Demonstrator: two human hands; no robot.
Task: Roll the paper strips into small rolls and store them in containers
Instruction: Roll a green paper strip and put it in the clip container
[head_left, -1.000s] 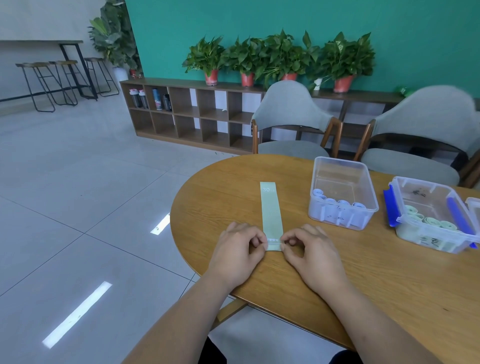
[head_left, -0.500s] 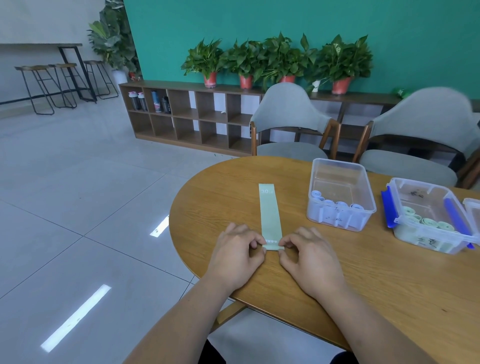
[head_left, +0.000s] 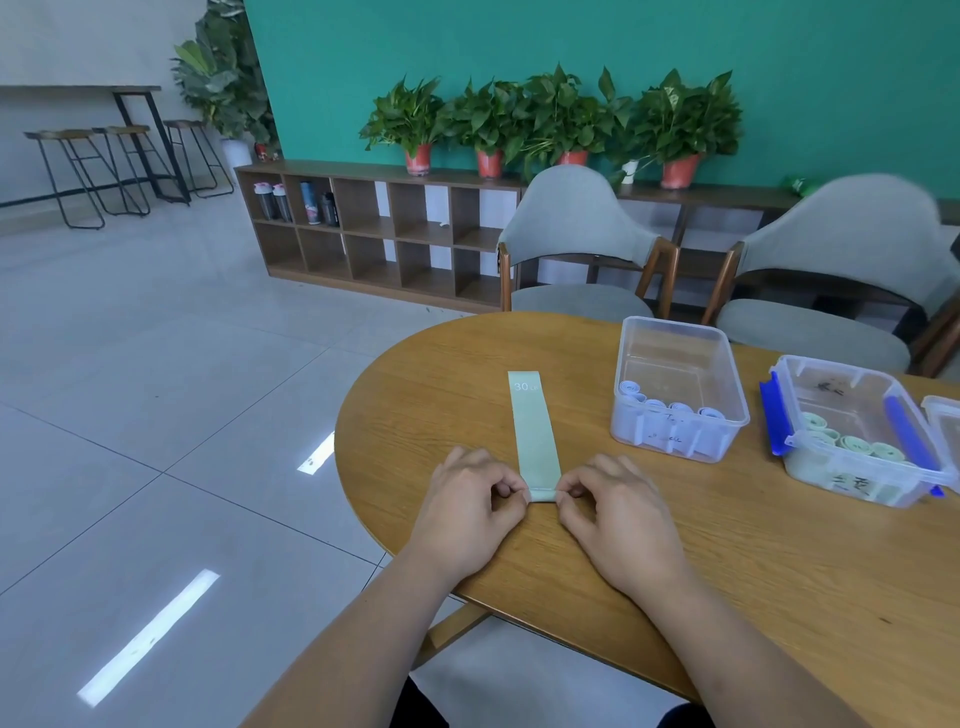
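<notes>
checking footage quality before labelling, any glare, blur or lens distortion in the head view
Head view: ceiling-light glare streaks the glossy grey floor tiles; wide-angle distortion stretches and smears the rightmost grey upholstered chair; the pale green paper strip, pinched by left hand and right hand, is sharp, its "30" legible.

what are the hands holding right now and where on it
The green paper strip, by its near rolled end: the left hand pinches the roll's left side, the right hand its right side.
</notes>
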